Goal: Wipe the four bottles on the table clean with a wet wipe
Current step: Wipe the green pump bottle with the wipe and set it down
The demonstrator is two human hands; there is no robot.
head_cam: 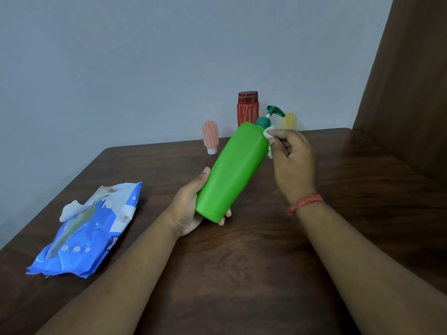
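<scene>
My left hand (pixel 191 204) grips the base of a bright green pump bottle (pixel 232 170), held tilted above the table with its dark green pump pointing up and right. My right hand (pixel 290 160) pinches a white wet wipe (pixel 268 132) against the bottle's right shoulder, just below the pump collar. Three more bottles stand at the table's far edge: a pink striped tube (pixel 210 136) on its white cap, a red striped bottle (pixel 247 107) with a red lid, and a yellow tube (pixel 289 120) partly hidden behind the pump and my right hand.
A blue pack of wet wipes (pixel 89 233) lies on the left of the dark wooden table (pixel 242 262), its flap open with a wipe sticking out. A grey wall stands behind the table. A brown curtain (pixel 406 81) hangs at the right.
</scene>
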